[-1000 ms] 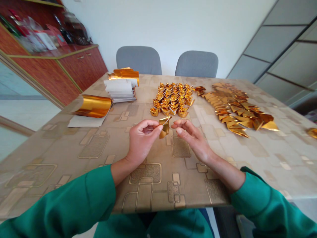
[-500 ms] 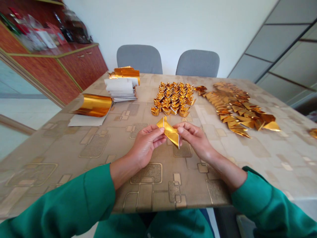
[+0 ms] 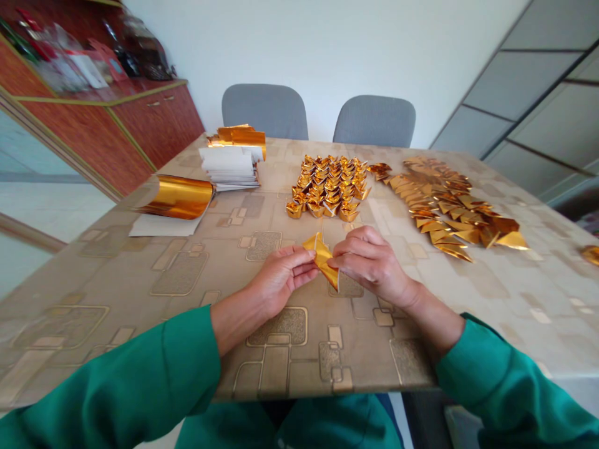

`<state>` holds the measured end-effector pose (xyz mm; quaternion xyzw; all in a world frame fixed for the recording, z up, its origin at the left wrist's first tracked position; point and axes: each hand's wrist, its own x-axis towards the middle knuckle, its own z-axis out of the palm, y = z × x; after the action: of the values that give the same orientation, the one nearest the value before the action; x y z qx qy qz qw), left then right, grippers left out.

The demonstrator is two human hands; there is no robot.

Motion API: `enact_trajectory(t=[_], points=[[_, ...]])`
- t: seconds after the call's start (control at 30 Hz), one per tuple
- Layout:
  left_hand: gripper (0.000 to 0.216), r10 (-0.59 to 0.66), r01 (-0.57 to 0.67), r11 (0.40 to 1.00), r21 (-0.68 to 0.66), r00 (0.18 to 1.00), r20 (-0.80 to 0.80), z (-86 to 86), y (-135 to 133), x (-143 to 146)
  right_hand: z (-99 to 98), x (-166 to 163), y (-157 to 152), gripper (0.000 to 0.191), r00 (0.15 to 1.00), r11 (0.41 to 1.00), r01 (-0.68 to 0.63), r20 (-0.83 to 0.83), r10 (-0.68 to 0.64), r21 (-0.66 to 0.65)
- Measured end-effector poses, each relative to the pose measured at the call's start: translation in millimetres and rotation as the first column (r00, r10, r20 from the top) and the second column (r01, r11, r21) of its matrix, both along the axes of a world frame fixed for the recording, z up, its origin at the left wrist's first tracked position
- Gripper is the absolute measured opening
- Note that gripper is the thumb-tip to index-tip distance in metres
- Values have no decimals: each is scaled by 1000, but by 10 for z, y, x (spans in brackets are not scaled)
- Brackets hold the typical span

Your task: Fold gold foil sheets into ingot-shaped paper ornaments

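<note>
Left hand [image 3: 281, 274] and right hand [image 3: 372, 262] hold a folded gold foil piece [image 3: 322, 254] between them, just above the desk [image 3: 140, 293]; the fingers of both pinch its opposite ends; rows of gold ingots [image 3: 330, 187] lie beyond; judgement: pinch close to the crease, press evenly, avoid tearing the foil.

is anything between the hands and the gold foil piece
Nothing visible. The left hand and right hand both pinch the foil piece directly, above the table. The ingots lie farther back, apart from it.
</note>
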<state>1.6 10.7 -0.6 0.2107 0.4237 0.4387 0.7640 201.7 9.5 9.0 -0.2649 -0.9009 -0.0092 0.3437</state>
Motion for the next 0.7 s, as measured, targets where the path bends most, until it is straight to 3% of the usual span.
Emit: enact_trajectory(t=[0.37, 0.43, 0.53, 0.63, 0.7], points=[[13, 4, -6, 1000, -22, 999, -49, -1, 53, -49, 47, 80, 30, 24, 973, 997, -38, 223, 52, -69], [13, -8, 8, 1000, -10, 998, -62, -2, 44, -45, 26, 52, 32, 18, 989, 994, -53, 132, 66, -98], [14, -51, 52, 999, 12, 995, -86, 1, 22, -30, -32, -20, 33, 13, 996, 955, -72, -74, 53, -286], [15, -73, 77, 996, 41, 993, -93, 4, -5, -14, -94, -96, 22, 14, 962, 853, -31, -248, -117, -520], [18, -60, 69, 993, 95, 994, -90, 0, -25, -6, -123, -135, 15, 14, 910, 798, 5, -328, -254, -602]])
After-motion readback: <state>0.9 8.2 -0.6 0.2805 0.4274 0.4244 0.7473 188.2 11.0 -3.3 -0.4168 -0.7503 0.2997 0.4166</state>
